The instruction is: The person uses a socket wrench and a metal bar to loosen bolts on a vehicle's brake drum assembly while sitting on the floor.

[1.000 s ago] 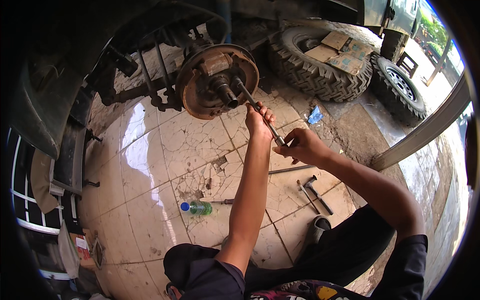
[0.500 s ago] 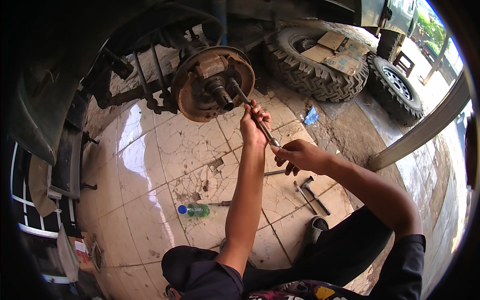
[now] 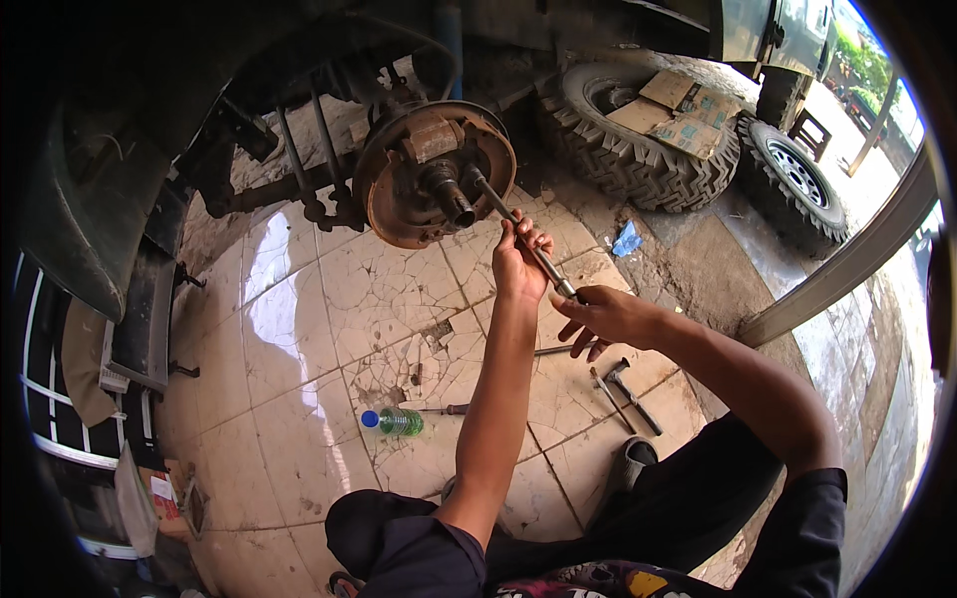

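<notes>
A long metal socket extension bar [image 3: 543, 261] slants from the rusty wheel hub assembly [image 3: 435, 148] down toward me. Its far end meets the hub's plate, just right of the protruding spindle [image 3: 451, 199]. Partway along, my left hand [image 3: 520, 263] is closed round the bar, palm up. At its near end, my right hand [image 3: 613, 317] grips with thumb and curled fingers; what lies under the palm is hidden. A dark rod [image 3: 553, 349] shows just left of my right fingers, and I cannot tell whether it joins the bar.
On the cracked tile floor [image 3: 289, 349] lie a hammer [image 3: 636, 399], a thin tool [image 3: 610, 399], a screwdriver-like tool [image 3: 454, 410] and a green bottle [image 3: 402, 422] with a blue cap. A large tyre [image 3: 648, 169] topped with cardboard, a smaller wheel [image 3: 795, 174] and a post [image 3: 847, 279] stand right.
The whole view has shifted slightly, so the scene sits a little lower and further right. Both hands stay on the bar, and the fingers of my right hand have moved slightly.
</notes>
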A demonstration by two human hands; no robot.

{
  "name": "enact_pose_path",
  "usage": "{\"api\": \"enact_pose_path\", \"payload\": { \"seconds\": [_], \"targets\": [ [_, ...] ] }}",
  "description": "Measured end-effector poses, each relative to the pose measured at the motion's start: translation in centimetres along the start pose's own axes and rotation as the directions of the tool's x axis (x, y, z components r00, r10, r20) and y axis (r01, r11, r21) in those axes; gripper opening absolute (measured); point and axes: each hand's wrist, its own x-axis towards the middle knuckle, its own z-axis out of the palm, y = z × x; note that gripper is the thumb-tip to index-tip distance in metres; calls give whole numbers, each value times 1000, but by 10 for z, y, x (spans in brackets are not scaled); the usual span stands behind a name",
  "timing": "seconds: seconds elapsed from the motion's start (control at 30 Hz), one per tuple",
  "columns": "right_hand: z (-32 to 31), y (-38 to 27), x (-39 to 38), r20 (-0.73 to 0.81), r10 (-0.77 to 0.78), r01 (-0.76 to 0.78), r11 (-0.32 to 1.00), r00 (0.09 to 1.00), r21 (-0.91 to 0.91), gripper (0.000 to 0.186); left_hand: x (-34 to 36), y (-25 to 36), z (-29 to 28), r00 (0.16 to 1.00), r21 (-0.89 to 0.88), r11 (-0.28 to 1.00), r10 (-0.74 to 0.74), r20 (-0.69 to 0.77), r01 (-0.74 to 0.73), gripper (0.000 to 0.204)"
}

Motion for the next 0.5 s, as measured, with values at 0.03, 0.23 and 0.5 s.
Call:
{"api": "enact_pose_path", "payload": {
  "seconds": [0.03, 0.23, 0.5],
  "targets": [
    [-2, -4, 0, 37, 49, -52, 996, 998, 66, 46, -1, -3, 5, 998, -59, 998, -8, 60, 12, 25],
    [-12, 25, 19, -132, -55, 42, 995, 990, -94, 43, -7, -14, 21, 974, 215, 976, 20, -223, 29, 30],
    [-7, 20, 15, -182, -160, 82, 924, 970, -373, 51, -4, -5, 25, 923, 390, 907, 6, -384, 157, 29]
  ]
}}
